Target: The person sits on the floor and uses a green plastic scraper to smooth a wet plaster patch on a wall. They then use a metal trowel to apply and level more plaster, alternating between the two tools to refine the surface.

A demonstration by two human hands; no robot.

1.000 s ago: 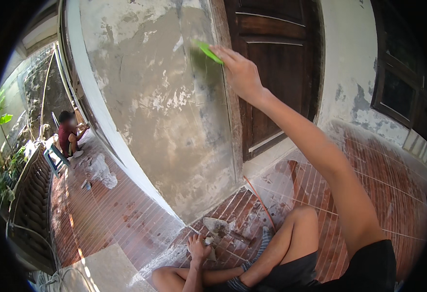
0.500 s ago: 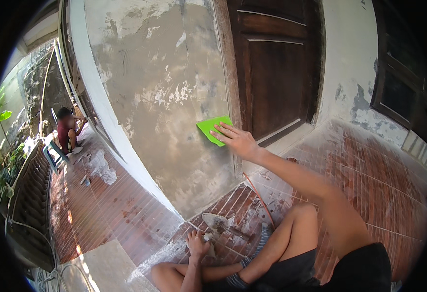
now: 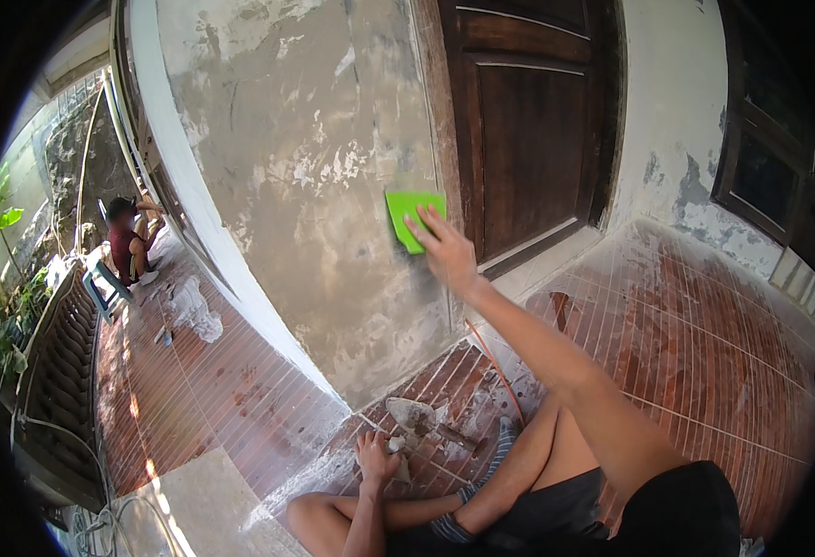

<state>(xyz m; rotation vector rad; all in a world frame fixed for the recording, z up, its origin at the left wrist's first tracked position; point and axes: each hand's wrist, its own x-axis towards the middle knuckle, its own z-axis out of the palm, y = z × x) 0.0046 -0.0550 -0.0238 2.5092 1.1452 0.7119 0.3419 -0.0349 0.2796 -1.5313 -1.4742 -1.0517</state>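
the right hand [image 3: 446,252] presses a green scraper [image 3: 413,217] flat against the patchy wall [image 3: 315,186] just beside the wooden door [image 3: 528,139], fingers spread over it to keep its edge flush, while the left hand [image 3: 375,457] rests on the tiled floor [image 3: 240,408] (fingers curled, gripping nothing that shows).

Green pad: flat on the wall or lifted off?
Flat on it: the right hand presses the green pad against the plaster wall.

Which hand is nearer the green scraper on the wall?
Right. The right hand presses the green scraper against the wall; the left hand rests low on the floor rubble.
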